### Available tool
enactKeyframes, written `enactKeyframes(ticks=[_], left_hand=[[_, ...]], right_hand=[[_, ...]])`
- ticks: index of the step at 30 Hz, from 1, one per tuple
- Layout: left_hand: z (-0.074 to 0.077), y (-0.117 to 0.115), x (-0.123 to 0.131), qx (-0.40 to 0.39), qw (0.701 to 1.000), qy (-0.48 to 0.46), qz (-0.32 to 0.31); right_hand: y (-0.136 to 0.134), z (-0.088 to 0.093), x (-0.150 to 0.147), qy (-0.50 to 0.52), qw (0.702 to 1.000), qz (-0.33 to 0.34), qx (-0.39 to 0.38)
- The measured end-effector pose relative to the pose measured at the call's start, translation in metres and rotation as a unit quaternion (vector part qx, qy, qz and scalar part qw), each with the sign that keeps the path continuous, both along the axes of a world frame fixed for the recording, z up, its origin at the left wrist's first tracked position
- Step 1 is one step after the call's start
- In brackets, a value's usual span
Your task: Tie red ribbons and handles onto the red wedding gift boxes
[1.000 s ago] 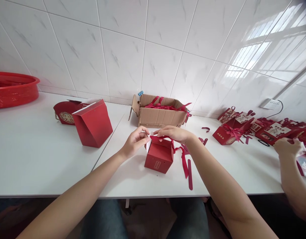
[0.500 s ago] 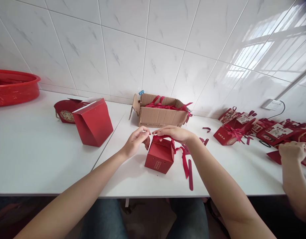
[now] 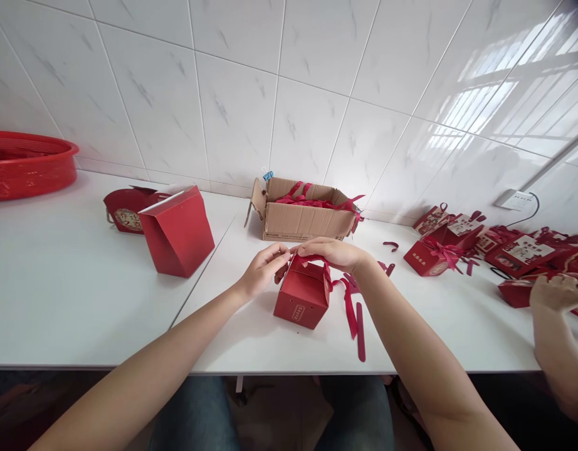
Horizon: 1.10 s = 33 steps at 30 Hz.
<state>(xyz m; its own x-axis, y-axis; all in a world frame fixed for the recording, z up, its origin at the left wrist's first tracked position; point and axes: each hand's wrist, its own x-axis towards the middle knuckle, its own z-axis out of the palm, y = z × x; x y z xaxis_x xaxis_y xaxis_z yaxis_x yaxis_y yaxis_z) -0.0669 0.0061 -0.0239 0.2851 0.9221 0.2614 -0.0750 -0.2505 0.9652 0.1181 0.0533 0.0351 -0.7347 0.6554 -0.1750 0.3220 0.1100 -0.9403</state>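
A small red gift box [image 3: 302, 296] stands on the white table [image 3: 82, 300] in front of me. My left hand [image 3: 263, 269] pinches the top of the box at its left side, fingers pressed together. My right hand [image 3: 331, 252] lies over the top of the box, fingers closed on the red ribbon [image 3: 348, 300] that runs from the top and trails down the right side onto the table.
A cardboard box [image 3: 303, 216] of red ribbons sits behind. A larger red box [image 3: 178, 230] and a round red tin [image 3: 124, 210] stand at left, a red basket [image 3: 26, 164] far left. Finished gift boxes [image 3: 434, 250] pile at right, where another person's hand [image 3: 556, 294] works.
My left hand has closed in on the box top, and the white inner flap is now tucked out of sight. The other person's hand at right shifted slightly.
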Motion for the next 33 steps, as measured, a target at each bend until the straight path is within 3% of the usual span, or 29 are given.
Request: enactKeyframes(ticks=[18,24,29,33], left_hand=[[-0.001,-0.001,0.000,-0.001,0.999,0.023,0.025],[0.001,0.002,-0.004,-0.056,0.997,-0.060,-0.009],[0.016,0.012,-0.018,-0.108,0.973,-0.202,-0.030],[0.042,0.017,-0.032,-0.099,0.955,-0.277,-0.016]], right_hand=[[-0.005,0.006,0.004,-0.006,0.999,-0.032,-0.008],[-0.005,0.003,0.010,-0.041,0.998,-0.028,0.030],[-0.018,0.005,0.026,-0.058,0.984,-0.127,0.112],[-0.037,0.000,0.050,-0.045,0.956,-0.257,0.132]])
